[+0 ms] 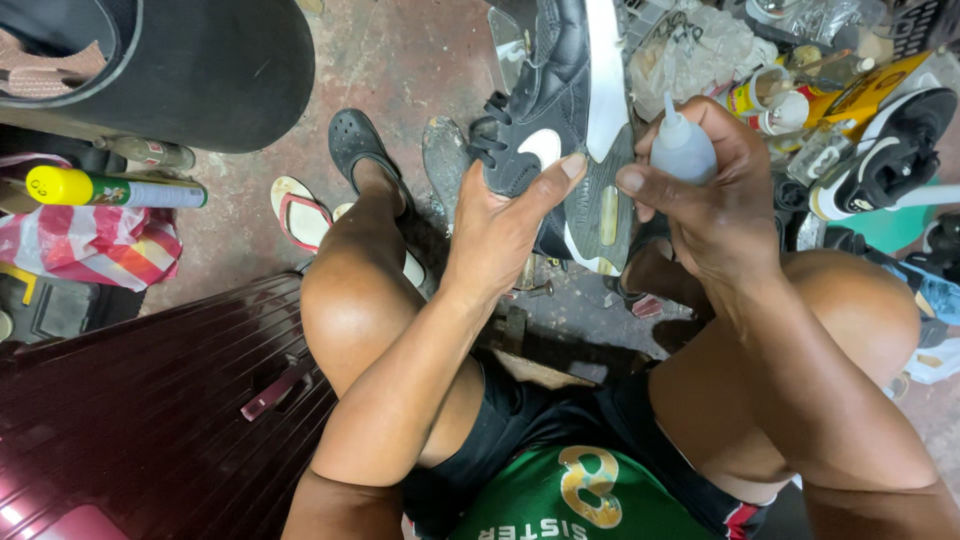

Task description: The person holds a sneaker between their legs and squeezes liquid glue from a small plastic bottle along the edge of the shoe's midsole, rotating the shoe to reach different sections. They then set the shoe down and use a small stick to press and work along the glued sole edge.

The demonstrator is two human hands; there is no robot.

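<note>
Our left hand [497, 222] gripping a black-and-white sneaker [560, 110] sole-up, our right hand [712, 195] closed around a small squeeze bottle [682, 148], nozzle at the sole

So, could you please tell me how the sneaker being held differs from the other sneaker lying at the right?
The held sneaker is gripped in the left hand, turned so its sole edge faces the right hand with the squeeze bottle; the other sneaker lies untouched among clutter. The held sneaker fills more of the view, while the other sneaker is cut off at the frame edge. Both are black with white.
</note>
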